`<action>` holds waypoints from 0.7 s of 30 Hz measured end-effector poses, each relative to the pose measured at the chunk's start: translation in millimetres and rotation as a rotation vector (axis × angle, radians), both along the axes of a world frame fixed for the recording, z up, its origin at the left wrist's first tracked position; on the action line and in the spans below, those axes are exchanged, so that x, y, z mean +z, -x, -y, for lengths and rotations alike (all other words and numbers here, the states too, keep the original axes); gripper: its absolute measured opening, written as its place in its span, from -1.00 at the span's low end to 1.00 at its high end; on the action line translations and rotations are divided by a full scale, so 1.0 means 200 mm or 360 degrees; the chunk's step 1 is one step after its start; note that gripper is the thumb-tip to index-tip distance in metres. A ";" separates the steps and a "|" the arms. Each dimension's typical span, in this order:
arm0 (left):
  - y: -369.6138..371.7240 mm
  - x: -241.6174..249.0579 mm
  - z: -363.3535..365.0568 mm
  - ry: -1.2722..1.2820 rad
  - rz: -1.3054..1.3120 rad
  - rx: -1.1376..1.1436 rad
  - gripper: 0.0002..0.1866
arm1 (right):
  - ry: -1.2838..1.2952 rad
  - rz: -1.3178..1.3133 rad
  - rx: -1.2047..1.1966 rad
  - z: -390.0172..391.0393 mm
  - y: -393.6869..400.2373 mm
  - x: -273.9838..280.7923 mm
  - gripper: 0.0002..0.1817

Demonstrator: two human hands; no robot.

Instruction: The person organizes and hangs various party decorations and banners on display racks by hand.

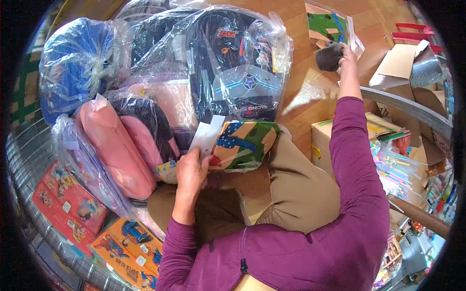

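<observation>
My left hand (191, 169) grips the white card edge of a flat, plastic-wrapped package (250, 143) with a green, tan and blue cartoon print. The package rests against my raised knee. With my arm stretched out to the far right, my right hand (347, 57) is closed on a dark grey wad (329, 56) that looks like cloth. Just beyond that hand, a second green-and-tan printed package (326, 25) lies on the wooden floor, partly covered by the wad and fingers.
Plastic-wrapped backpacks (238, 58) and a blue bag (80, 68) stand at the left, with pink pencil cases (114, 143) before them. Red (68, 203) and orange (128, 250) printed packs lie lower left. A metal rail (407, 104), cardboard boxes (395, 60) and pens (395, 169) crowd the right.
</observation>
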State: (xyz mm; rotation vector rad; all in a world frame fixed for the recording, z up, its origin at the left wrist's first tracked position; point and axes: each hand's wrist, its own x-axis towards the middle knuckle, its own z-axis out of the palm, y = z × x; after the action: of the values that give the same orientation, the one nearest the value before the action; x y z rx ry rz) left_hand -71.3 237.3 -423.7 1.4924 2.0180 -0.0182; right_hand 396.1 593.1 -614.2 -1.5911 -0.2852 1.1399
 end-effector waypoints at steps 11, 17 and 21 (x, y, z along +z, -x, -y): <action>0.00 0.04 -0.22 -0.0564 0.0360 0.0323 -0.90 | 0.0336 -0.0105 -0.0564 -0.29 -0.01 -0.32 -0.68; 0.00 0.01 -0.27 -0.0684 0.0460 0.0330 -0.94 | 0.0985 0.0642 -0.0548 -0.32 0.10 -0.19 -0.54; 0.01 -0.02 -0.29 -0.0783 0.0479 0.0341 -0.96 | 0.0908 0.0714 -0.0747 -0.28 0.15 -0.16 -0.62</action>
State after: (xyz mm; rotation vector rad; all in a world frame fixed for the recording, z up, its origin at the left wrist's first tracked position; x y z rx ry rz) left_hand -73.1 294.4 -427.0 1.4379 2.0009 0.7936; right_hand 366.8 649.7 -645.7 -2.2661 0.1449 0.5050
